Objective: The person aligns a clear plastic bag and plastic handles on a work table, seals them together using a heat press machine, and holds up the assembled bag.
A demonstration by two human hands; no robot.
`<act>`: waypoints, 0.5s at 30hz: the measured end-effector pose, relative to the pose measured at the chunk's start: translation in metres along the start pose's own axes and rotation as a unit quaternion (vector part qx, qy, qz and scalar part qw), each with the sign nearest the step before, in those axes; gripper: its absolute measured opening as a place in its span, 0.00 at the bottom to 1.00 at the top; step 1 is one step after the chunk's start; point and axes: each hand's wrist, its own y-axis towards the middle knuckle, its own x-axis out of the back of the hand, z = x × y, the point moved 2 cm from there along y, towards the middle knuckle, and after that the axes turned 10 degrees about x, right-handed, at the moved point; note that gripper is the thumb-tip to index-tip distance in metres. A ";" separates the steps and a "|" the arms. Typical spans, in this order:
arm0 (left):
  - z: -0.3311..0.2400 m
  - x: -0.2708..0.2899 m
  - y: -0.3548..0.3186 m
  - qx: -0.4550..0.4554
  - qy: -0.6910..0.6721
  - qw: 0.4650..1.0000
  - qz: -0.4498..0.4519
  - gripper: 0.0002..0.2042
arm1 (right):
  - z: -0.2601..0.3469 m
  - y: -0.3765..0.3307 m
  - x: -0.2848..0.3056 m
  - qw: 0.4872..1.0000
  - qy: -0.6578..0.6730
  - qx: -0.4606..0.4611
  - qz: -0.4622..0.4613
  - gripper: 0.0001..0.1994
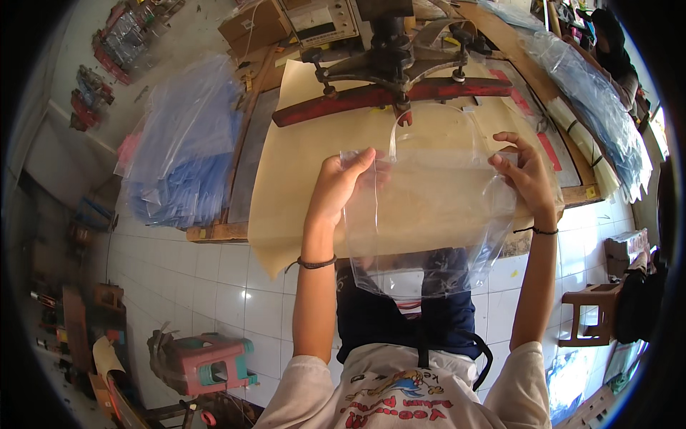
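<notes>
A clear plastic bag (434,207) with a looped handle at its top hangs over the front edge of the worktable. My left hand (339,186) is closed on its upper left corner, the thumb on top. At the upper right corner, my right hand (527,175) pinches the film between thumb and a finger, with the other fingers raised. The handle loop reaches up to the red sealing bar (457,88) of a press, close to a notched red piece below it. Brown paper (300,179) covers the table beneath the bag.
On the left lies a tall pile of bluish plastic sheets (182,143). More clear plastic (582,89) lies along the right, near another person (613,53). Behind the press stands a control box (319,21) with a dial. Stools (211,365) stand on the tiled floor.
</notes>
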 end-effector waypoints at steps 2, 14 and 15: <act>0.000 0.002 0.001 0.002 0.007 1.000 0.002 0.18 | -0.001 0.002 0.002 1.000 -0.013 -0.003 0.002 0.21; -0.002 -0.001 -0.005 0.002 0.009 1.000 -0.001 0.15 | -0.006 0.000 0.004 0.999 -0.031 -0.018 0.004 0.20; -0.003 -0.001 -0.005 0.000 0.007 1.000 0.001 0.15 | -0.007 0.000 0.004 0.999 -0.026 -0.017 0.006 0.20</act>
